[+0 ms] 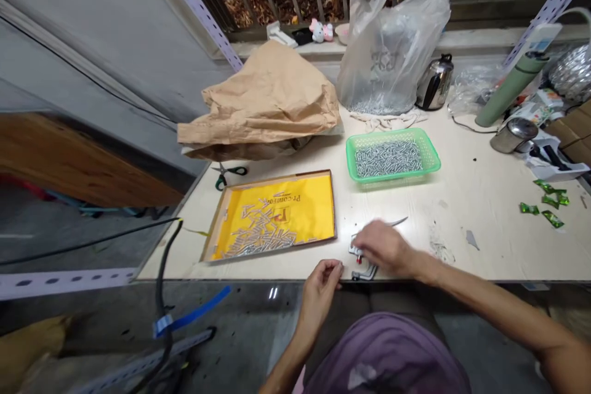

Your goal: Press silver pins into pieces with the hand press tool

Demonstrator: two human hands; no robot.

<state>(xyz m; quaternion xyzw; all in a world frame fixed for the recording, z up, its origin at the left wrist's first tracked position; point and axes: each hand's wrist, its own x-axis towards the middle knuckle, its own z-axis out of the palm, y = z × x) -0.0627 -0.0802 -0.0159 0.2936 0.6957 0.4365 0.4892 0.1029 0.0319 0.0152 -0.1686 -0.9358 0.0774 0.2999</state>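
Observation:
My left hand point(322, 280) is at the table's front edge, its thumb and fingertips pinched together; what they hold, if anything, is too small to make out. Over a small metal clamp-like tool point(368, 272) with a red part, my right hand point(385, 248) has its fingers closed downward. The hand hides much of the tool, and a thin curved metal piece sticks out behind it. Left of both hands lies a shallow box lid point(333, 204) lined in yellow, with many small metal pins point(261, 237) on it. A green basket point(431, 157) farther back holds more of these pins point(388, 158).
Scissors point(224, 175) lie beside the lid. A brown paper bag point(272, 98) and a plastic bag point(388, 49) stand at the back. To the right are a steel kettle point(434, 83), a green bottle point(510, 91) and green wrapped sweets point(550, 200).

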